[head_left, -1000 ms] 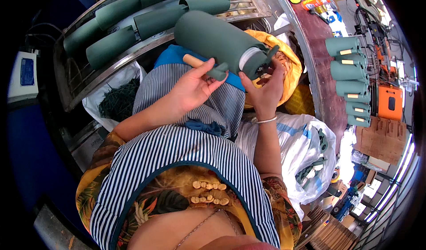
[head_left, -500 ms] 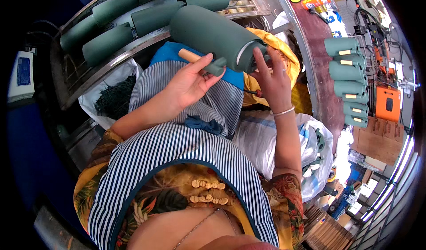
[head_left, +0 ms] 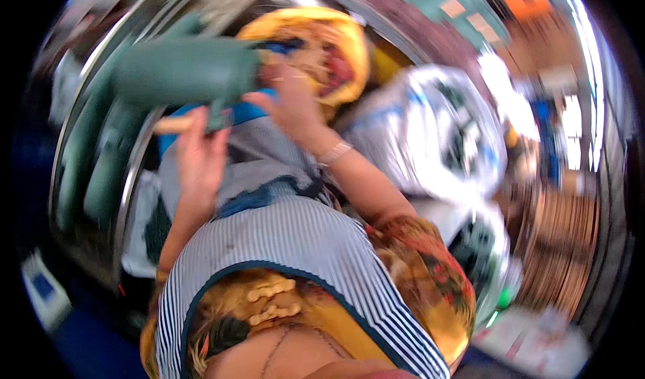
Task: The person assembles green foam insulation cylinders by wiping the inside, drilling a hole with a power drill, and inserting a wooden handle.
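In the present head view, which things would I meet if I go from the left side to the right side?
White box with blue panel, tan handle, left hand, right hand, white bag with green pieces, brown cardboard stack.

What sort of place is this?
Probably a workshop or small factory floor: matching green cylinders lie side by side, a white sack holds green pieces, and brown cardboard is stacked nearby.
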Available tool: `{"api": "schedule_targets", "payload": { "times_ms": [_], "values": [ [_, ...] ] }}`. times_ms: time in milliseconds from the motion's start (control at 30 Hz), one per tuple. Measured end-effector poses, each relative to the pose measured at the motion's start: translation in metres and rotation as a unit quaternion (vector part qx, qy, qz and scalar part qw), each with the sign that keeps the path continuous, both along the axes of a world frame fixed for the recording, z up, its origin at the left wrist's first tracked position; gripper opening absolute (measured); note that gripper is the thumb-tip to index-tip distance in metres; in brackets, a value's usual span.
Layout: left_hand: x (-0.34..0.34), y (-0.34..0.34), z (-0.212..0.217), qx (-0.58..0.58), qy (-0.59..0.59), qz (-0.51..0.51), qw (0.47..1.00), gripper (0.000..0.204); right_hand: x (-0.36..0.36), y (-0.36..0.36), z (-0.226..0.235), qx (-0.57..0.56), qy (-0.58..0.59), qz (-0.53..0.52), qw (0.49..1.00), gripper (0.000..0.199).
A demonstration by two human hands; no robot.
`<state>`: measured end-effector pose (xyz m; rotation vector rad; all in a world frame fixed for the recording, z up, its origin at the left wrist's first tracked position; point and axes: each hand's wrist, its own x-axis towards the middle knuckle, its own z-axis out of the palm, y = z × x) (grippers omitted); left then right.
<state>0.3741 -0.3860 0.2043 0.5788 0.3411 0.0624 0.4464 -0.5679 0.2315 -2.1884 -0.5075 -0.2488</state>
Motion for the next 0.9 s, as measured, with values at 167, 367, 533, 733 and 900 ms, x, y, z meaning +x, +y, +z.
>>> {"api": "schedule_targets", "payload": {
  "times_ms": [167,367,533,733,900],
  "values": [
    [0.01,0.007,-0.033,0.296,-0.068,0.035,0.952,0.02,-0.018,0.012,-0.038,0.446,0.494,0.032,0.746,0.063],
    [0.016,0.034,0.023,0.556,-0.113,0.024,0.823,0.038,-0.072,-0.124,0.032,0.031,0.273,-0.075,0.959,0.06],
    [0.007,0.065,-0.017,0.786,-0.14,-0.054,0.599,0.031,-0.226,-0.376,0.1,-0.462,0.137,-0.529,0.698,0.029],
    [-0.017,0.049,-0.051,0.733,-0.137,-0.111,0.657,0.029,-0.475,-0.462,0.01,-0.423,0.487,-0.658,0.389,0.036],
    [-0.006,0.104,-0.112,0.641,-0.082,-0.092,0.758,0.038,-0.419,-0.448,0.034,-0.358,0.344,-0.753,0.432,0.048]
  ]
}}
